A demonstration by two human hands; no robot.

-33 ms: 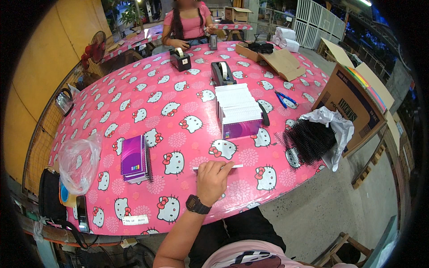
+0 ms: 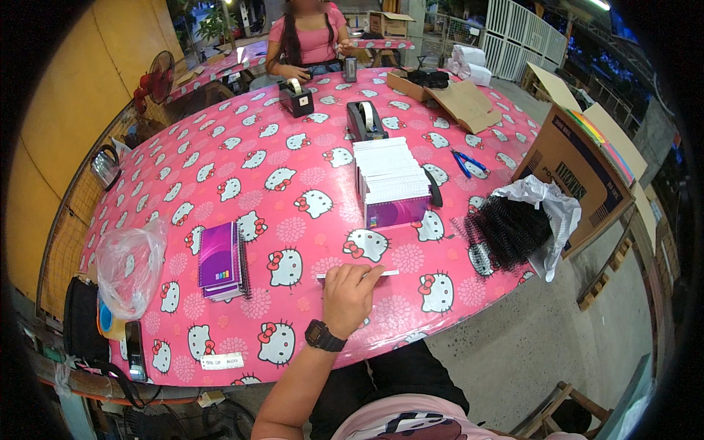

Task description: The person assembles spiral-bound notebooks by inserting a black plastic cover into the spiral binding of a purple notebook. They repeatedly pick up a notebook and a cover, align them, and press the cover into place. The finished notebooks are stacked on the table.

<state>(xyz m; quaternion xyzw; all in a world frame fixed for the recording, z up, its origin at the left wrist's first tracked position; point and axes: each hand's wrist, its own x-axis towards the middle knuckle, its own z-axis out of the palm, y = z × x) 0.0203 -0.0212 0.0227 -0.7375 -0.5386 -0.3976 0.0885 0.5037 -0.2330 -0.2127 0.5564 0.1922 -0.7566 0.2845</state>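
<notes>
My left hand (image 2: pixel 346 297), with a dark watch on its wrist, is closed over a thin pad (image 2: pixel 390 273). The pad stands on edge on the table, so little more than its white upper edge shows. Just beyond it stands a long row of notebooks (image 2: pixel 392 172), packed upright with white page edges up and a purple cover facing me. To the left lies a small stack of purple spiral notebooks (image 2: pixel 218 257). Right of the row, black spiral binding coils (image 2: pixel 513 231) spill from a white wrapping. My right hand is out of view.
Two tape dispensers (image 2: pixel 295 98) (image 2: pixel 364 121) and blue-handled pliers (image 2: pixel 463 163) lie farther back on the pink table (image 2: pixel 242 198). A clear plastic bag (image 2: pixel 130 260) and phone (image 2: pixel 135 352) are at left. A large carton (image 2: pixel 572 172) stands right. Another person (image 2: pixel 312 40) is across the table.
</notes>
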